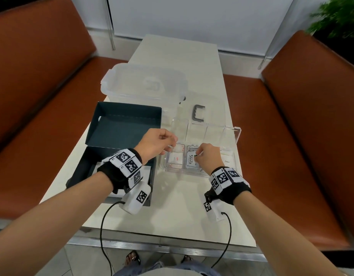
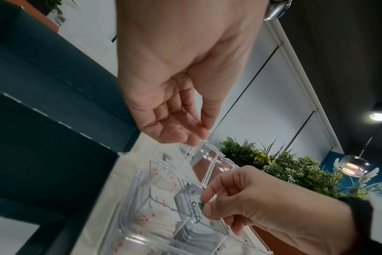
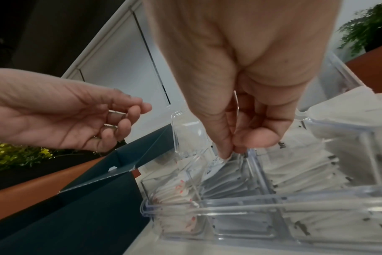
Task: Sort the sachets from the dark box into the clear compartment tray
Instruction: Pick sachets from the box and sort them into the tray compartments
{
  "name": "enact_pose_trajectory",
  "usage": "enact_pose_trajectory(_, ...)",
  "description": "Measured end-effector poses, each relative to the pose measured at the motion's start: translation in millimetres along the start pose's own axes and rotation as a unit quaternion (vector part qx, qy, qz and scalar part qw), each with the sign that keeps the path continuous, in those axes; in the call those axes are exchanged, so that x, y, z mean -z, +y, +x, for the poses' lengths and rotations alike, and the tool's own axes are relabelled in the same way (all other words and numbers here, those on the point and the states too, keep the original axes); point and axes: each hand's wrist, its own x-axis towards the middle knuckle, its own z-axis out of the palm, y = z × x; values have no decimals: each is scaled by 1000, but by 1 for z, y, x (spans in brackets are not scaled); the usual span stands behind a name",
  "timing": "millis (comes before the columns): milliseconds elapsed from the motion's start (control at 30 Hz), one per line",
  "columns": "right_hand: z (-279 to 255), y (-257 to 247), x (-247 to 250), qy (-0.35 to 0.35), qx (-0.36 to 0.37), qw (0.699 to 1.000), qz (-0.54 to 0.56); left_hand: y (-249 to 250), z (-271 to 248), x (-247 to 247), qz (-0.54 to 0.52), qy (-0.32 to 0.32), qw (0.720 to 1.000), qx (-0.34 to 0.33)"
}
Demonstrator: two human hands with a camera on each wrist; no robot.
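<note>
In the head view the clear compartment tray point(image 1: 200, 170) lies at mid-frame on the pale worktop point(image 1: 178, 56), its lid raised behind it. The right hand point(image 1: 209, 157) reaches into the tray's middle compartment, thumb and forefinger pinching a Stevia sachet point(image 1: 191, 159) atop the stack there. The left hand point(image 1: 158, 144) hovers over the tray's left compartment, which holds white sachets with red print point(image 1: 177, 159); its fingers are loosely curled, thumb and fingertips close together, and whether they touch the clear plastic beneath cannot be told. Left of the tray sits the dark box point(image 1: 88, 170), open, its lid point(image 1: 122, 124) tilted up behind it. At upper centre stands a large clear container point(image 1: 142, 82), a grey handle point(image 1: 198, 113) just right of it
</note>
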Motion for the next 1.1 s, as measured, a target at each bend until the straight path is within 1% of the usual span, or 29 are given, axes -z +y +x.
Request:
enact_pose_trajectory(167,-2,-2,-3,1,20,999,-40,-1,-2,3,-1,-1,1000,0)
enact_pose_trajectory(300,-5,-5,3,25,32,999,-25,-2,-4,10,5,8,1000,-3)
enact_pose_trajectory(400,-7,-17,13,56,73,996,-6,-2,-7,30,8,16,1000,-12)
enact_pose_trajectory(467,-8,-32,17,58,99,993,19,-1,-8,52,25,31,999,-29)
enact_pose_trajectory(500,-9,-41,18,52,110,992,38,-1,-8,66,31,47,998,-40)
enact_pose_trajectory(567,-11,-62,16,23,125,989,81,-4,-5,96,41,99,993,-57)
enact_pose_trajectory(633,-11,-82,7,-20,116,985,124,-13,-1,129,75,178,979,-64)
enact_pose_trajectory(667,-10,-91,0,-42,104,984,135,-21,0,144,104,223,967,-61)
enact_pose_trajectory(733,-7,-109,-14,-73,86,988,104,-40,3,170,176,297,938,-36)
enact_pose_trajectory(767,-6,-115,-22,-81,77,991,75,-52,3,181,205,310,928,-8)
enact_pose_trajectory(800,-4,-120,-29,-85,66,993,55,-64,4,190,230,303,924,34)
enact_pose_trajectory(833,-3,-123,-35,-88,48,994,47,-75,4,196,250,276,924,86)
enact_pose_trajectory(867,-2,-126,-42,-90,31,994,48,-84,3,200,254,231,929,137)
enact_pose_trajectory(900,-1,-126,-47,-91,16,994,59,-92,3,201,234,176,939,178)
enact_pose_trajectory(933,-1,-126,-52,-89,5,993,75,-98,0,201,190,122,952,206)
enact_pose_trajectory(967,0,-124,-57,-87,-4,992,91,-102,-4,200,138,81,962,221)
enact_pose_trajectory(1000,0,-121,-60,-84,-14,991,107,-106,-9,200,99,57,968,223)
enact_pose_trajectory(1100,-4,-107,-65,-78,-29,981,176,-116,-26,205,40,19,981,188)
